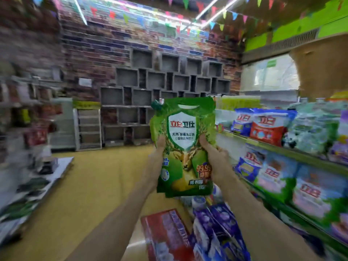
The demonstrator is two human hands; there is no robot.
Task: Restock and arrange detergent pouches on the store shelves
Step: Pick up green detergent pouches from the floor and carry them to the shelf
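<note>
The left hand [160, 146] and right hand [214, 151] pinch the green pouch [185, 129] by its edges. So narrow a hold may let the pouch slip

Glossy plastic green pouch [185, 146]; rough brick wall [105, 51]; smooth yellow floor [98, 178].

Brick wall [98, 53], bunting [212, 25], yellow floor [94, 185]

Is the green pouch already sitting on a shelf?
No: the left hand and right hand hold the green pouch up in the aisle, apart from the shelf.
</note>
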